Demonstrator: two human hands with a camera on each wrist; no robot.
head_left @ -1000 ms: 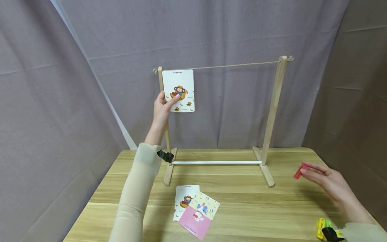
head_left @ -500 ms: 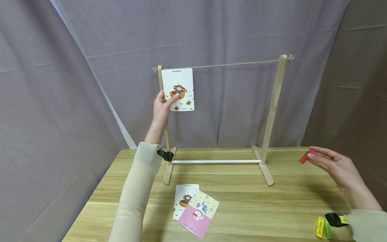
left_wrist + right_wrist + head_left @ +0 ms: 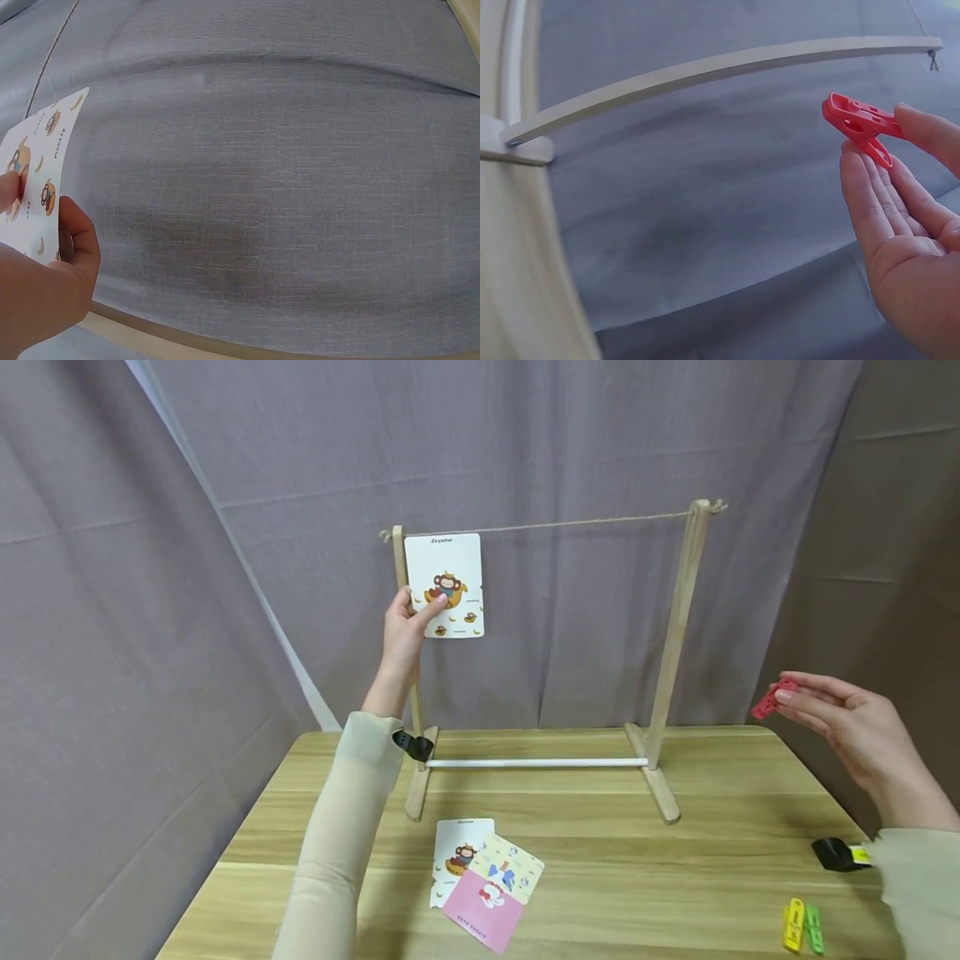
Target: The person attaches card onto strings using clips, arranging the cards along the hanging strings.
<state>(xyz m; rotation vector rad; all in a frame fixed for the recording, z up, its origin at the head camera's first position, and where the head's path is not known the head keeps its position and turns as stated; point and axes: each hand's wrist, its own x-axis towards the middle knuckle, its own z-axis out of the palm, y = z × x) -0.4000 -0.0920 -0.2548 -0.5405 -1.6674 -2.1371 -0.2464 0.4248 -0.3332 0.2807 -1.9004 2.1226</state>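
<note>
My left hand (image 3: 405, 631) pinches a white monkey card (image 3: 457, 556) between thumb and fingers. The card is upright, its top edge at the twine (image 3: 577, 523) beside the left post of a wooden frame. In the left wrist view the thumb lies on the front of the card (image 3: 45, 180). Out to the right, above the table's right edge, my right hand (image 3: 862, 727) holds a red clothespin (image 3: 775, 698). The right wrist view shows the thumb on one handle of the clothespin (image 3: 859, 120) and the fingertips on the other.
Three overlapping cards lie on the table: another monkey card (image 3: 450, 852), a yellow one (image 3: 525, 868) and a pink one (image 3: 483, 918). A yellow clothespin (image 3: 793, 927) and a green clothespin (image 3: 813, 929) lie at the front right. A white bar (image 3: 536, 763) joins the frame's feet.
My right hand has risen and moved slightly right with the red clothespin, uncovering the yellow and green ones. The left hand and its card stay nearly still.
</note>
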